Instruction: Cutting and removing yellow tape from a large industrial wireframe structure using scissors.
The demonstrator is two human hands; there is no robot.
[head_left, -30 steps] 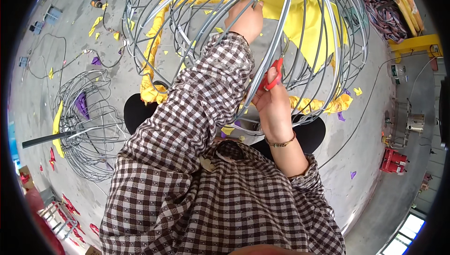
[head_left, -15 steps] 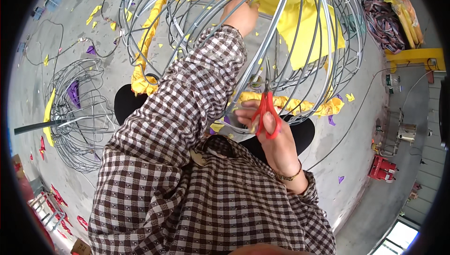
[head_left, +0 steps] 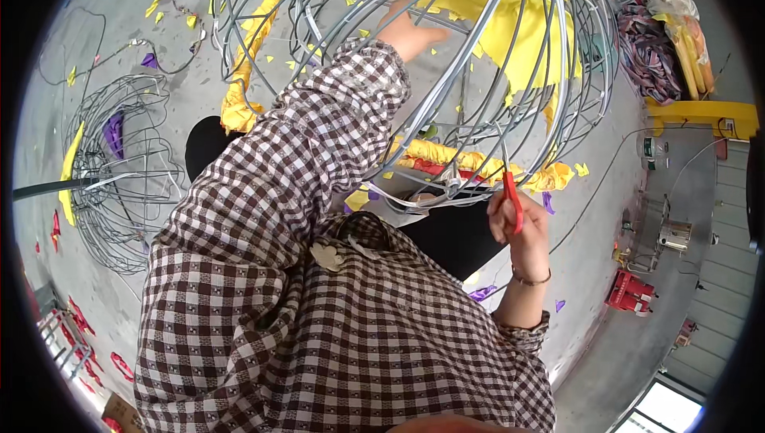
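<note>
A large cage of bent grey wire stands in front of me, with yellow cloth stretched over part of its far side. My left hand reaches in among the wires, left of the cloth's edge. One digit of it points right, apart from the others; some fingers are hidden. Red-handled scissors are in my right hand, at the cage's near right side. Their blades point up beside the wires. Yellow wrapped cloth covers the cage's near bottom bar, just left of the scissors.
A smaller wire frame with purple and yellow cloth lies at left. Cloth scraps litter the grey floor. At far right are bundled fabrics, a yellow beam and a red machine. A thin cable crosses the floor.
My right hand has moved right with the scissors and turned them, away from the cage's near middle. The left hand now sits apart from the yellow cloth's edge. The whole view has shifted slightly.
</note>
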